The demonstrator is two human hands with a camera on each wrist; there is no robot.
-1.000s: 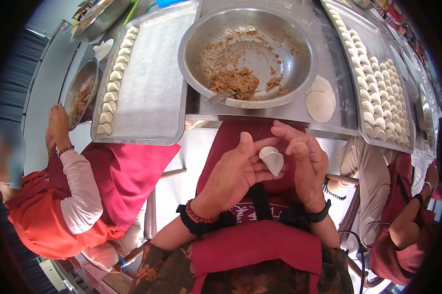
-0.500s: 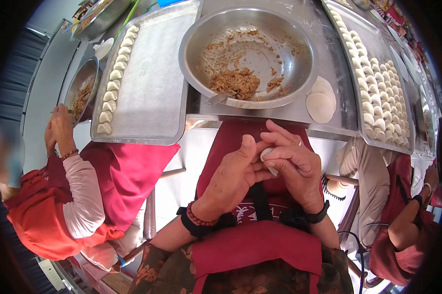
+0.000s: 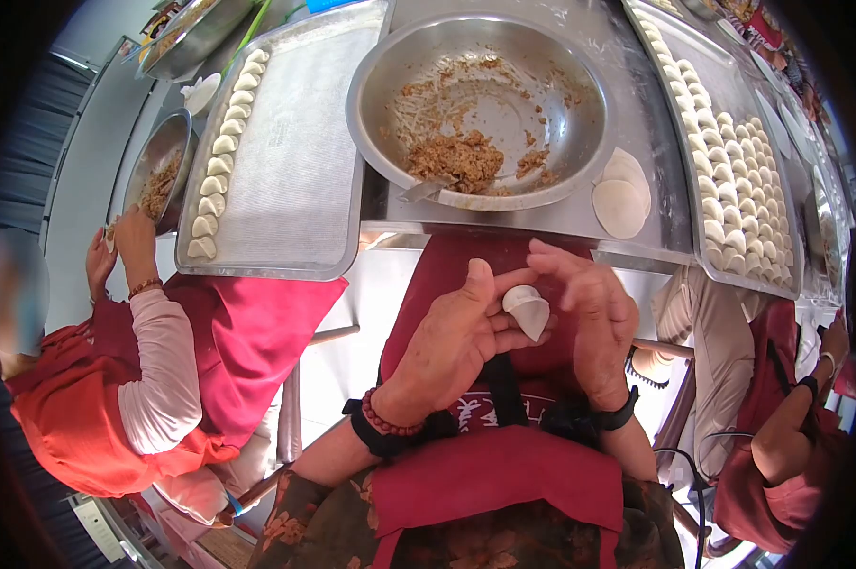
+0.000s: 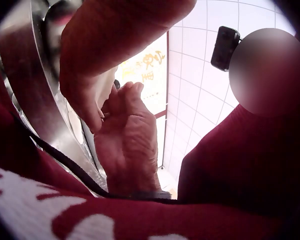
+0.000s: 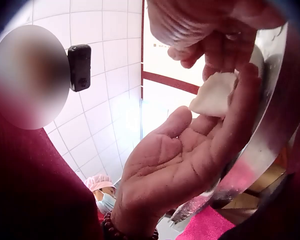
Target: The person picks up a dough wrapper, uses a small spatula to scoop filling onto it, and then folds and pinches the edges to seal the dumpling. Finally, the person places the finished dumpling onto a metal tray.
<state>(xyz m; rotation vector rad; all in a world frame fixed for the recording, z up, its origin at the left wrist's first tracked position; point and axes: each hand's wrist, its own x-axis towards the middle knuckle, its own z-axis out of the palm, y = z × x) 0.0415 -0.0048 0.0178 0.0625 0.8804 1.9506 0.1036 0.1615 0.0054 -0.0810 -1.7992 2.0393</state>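
A pale folded dumpling [image 3: 528, 315] lies on the fingers of my left hand [image 3: 452, 332], in front of my apron. That palm is turned up, its thumb standing away from the dough. In the right wrist view the dumpling [image 5: 214, 96] shows its pointed corner and smooth side, partly behind the left index finger. Beside it, my right hand [image 3: 594, 318] is raised with loosely bent fingers, apart from the dumpling and slightly blurred. The left wrist view has the right hand [image 4: 130, 145] facing the left one, with the dumpling mostly hidden.
Ahead stands a steel bowl [image 3: 565, 171] of brown filling [image 3: 461, 161] with a utensil. Flat wrappers [image 3: 620, 199] lie to its right. A tray [image 3: 291, 171] with one dumpling row is left; a fuller tray [image 3: 722, 47] is right. Another person [image 3: 139, 379] works at the left.
Half a second ago my right fingers closed over the dumpling; now they have lifted off to the right, uncovering it. The person at left has moved a hand from the bowl's edge.
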